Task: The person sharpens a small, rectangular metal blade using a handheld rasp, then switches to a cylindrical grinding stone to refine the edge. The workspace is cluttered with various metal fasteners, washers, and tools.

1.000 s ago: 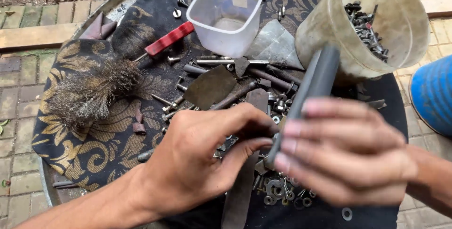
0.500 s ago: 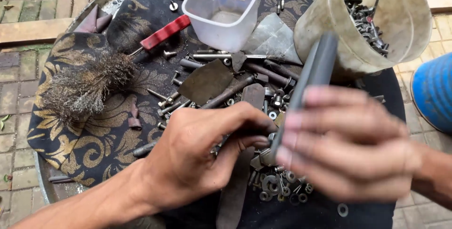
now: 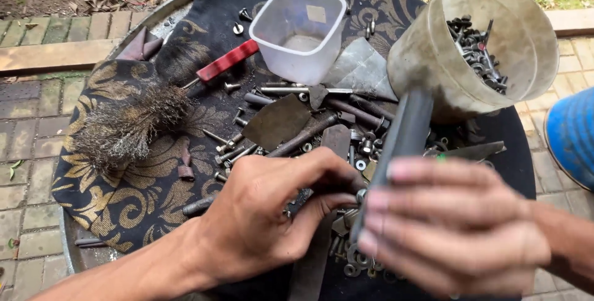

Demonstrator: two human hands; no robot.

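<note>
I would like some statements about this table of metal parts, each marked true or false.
1. The right hand holds a dark bar. True.
2. The clear square tub is full of screws. False: it looks empty.
3. The round beige container holds screws. True.
4. The wire brush lies in the left hand. False: it lies apart on the patterned cloth.

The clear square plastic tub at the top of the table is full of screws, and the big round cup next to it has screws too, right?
Not quite. The head view shows the clear square plastic tub holding no screws at all. The big round cloudy plastic cup lying tilted beside it does have dark screws inside.
</note>
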